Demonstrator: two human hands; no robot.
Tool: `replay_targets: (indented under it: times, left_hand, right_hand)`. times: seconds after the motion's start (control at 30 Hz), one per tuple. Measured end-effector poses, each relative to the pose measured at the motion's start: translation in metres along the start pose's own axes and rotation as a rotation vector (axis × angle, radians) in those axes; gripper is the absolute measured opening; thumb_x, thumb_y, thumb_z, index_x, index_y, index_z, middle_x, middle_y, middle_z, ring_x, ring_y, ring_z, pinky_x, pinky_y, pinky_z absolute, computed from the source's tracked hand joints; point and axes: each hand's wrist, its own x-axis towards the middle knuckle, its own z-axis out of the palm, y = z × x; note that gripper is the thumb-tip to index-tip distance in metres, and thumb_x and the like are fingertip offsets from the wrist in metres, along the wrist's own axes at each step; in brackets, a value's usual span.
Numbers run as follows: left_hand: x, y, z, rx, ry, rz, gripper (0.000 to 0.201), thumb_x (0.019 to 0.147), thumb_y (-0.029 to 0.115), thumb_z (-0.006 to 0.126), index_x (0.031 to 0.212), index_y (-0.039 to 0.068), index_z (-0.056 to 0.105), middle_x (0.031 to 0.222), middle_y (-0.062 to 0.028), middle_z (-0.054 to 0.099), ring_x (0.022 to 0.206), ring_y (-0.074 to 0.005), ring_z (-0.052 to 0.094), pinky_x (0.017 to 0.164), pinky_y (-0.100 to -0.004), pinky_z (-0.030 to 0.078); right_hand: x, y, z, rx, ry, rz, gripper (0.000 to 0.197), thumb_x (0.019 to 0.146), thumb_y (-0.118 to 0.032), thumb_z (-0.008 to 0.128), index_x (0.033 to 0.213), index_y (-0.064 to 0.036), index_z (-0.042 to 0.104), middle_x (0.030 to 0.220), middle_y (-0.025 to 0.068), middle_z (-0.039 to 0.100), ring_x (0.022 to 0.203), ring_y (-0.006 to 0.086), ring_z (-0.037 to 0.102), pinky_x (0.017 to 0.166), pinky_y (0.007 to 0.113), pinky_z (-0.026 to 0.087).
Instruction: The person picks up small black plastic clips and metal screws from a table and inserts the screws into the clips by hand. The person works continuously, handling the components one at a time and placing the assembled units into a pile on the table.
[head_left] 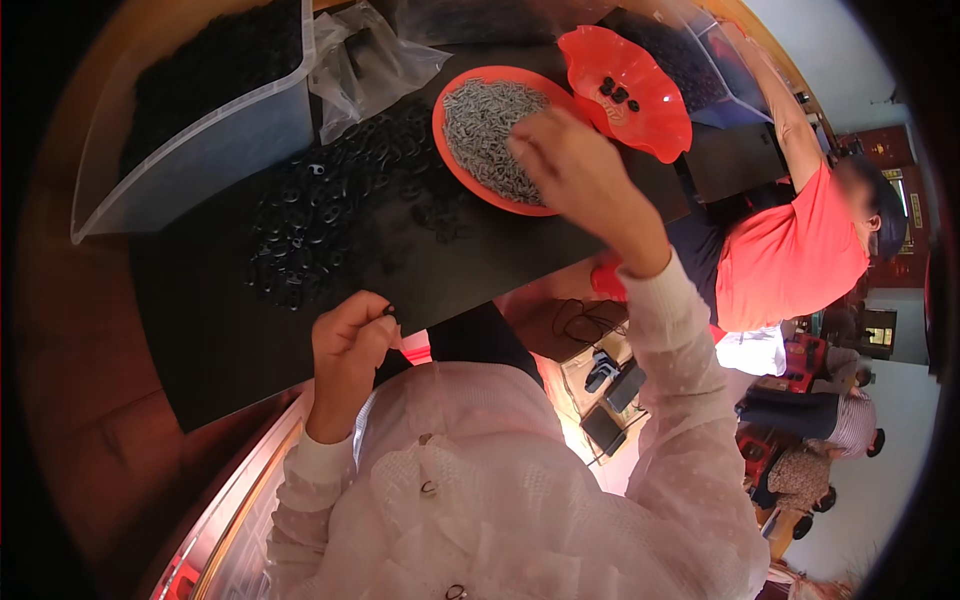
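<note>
My left hand (352, 345) is closed in a pinch near the front edge of the dark table mat (210, 330), and a small black ring-shaped part (389, 311) shows at its fingertips. Over a round red dish (441, 125) hangs my right hand (575, 165), its fingers bent down toward the heap of small grey metal pieces (480, 120). Whether those fingers hold a piece cannot be made out. Many loose black ring-shaped parts (300, 235) lie spread on the mat, left of the dish.
A large clear bin (200, 160) of black parts stands at far left, beside a crumpled plastic bag (370, 65). A wavy-rimmed red bowl (650, 95) holds several black parts. Another clear bin (735, 70) stands at far right, where a person in red (790, 255) reaches in.
</note>
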Motion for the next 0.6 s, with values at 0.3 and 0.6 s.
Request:
replay_targets:
  times: [0.3, 0.6]
  left_hand:
    - [-0.001, 0.000, -0.003, -0.043, -0.003, 0.005, 0.014, 0.085, 0.009, 0.050, 0.077, 0.001, 0.059, 0.063, -0.0021, 0.057, 0.048, -0.0025, 0.038, 0.044, -0.0195, 0.026]
    - [-0.002, -0.003, -0.002, -0.055, 0.013, 0.001, 0.014, 0.085, 0.009, 0.050, 0.077, 0.001, 0.059, 0.063, -0.0027, 0.057, 0.048, -0.0027, 0.038, 0.044, -0.0190, 0.026]
  right_hand:
    - [0.007, 0.041, 0.015, -0.161, -0.204, 0.139, 0.022, 0.085, -0.024, 0.063, 0.089, -0.0032, 0.060, 0.091, 0.0150, 0.061, 0.084, 0.0366, 0.063, 0.069, 0.048, 0.050]
    - [0.010, 0.025, 0.013, -0.132, -0.270, 0.140, 0.023, 0.087, -0.025, 0.059, 0.083, -0.0020, 0.060, 0.086, 0.0157, 0.062, 0.084, 0.0364, 0.061, 0.070, 0.047, 0.048]
